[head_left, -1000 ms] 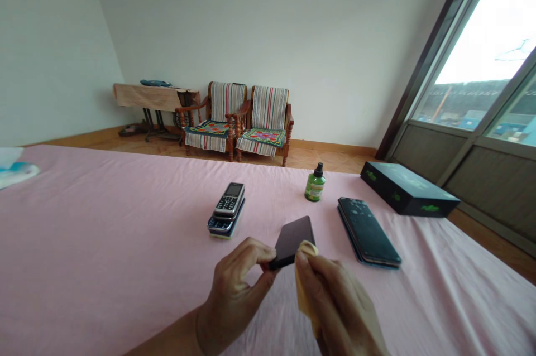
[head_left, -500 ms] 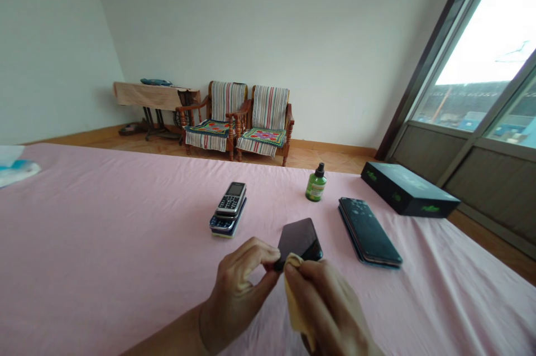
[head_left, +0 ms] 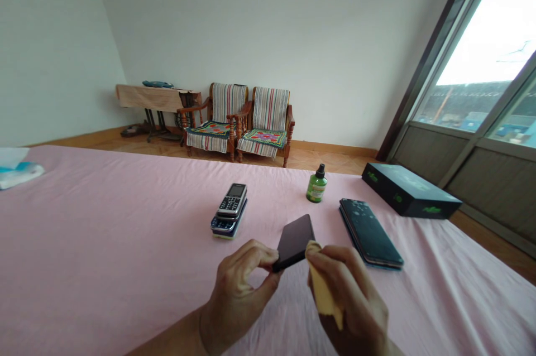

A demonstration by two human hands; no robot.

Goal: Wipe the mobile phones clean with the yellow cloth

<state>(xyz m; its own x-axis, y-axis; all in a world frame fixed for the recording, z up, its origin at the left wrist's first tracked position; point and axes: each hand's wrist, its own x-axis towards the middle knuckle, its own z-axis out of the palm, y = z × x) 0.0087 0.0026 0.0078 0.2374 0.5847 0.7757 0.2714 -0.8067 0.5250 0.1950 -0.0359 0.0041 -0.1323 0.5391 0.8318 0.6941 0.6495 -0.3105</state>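
Observation:
My left hand [head_left: 237,297] pinches a dark smartphone [head_left: 294,241] by its lower corner and holds it tilted above the sheet. My right hand [head_left: 347,292] grips a yellow cloth [head_left: 322,283], which touches the phone's lower right edge. Farther up lie a keypad phone [head_left: 231,201] stacked on another keypad phone [head_left: 221,225], left of my hands. A smudged black smartphone [head_left: 368,231] lies to the right of my hands, with a small green spray bottle [head_left: 316,187] beyond.
Everything lies on a pink bed sheet [head_left: 104,233]. A black box [head_left: 408,191] sits near its right edge by the window [head_left: 473,49]. A tissue pack [head_left: 19,174] lies far left. Two wooden armchairs [head_left: 251,121] and a covered table [head_left: 154,97] stand against the far wall.
My right hand has moved right and lower with the cloth, off the phone's face to its edge. The dark smartphone has turned more upright in my left hand.

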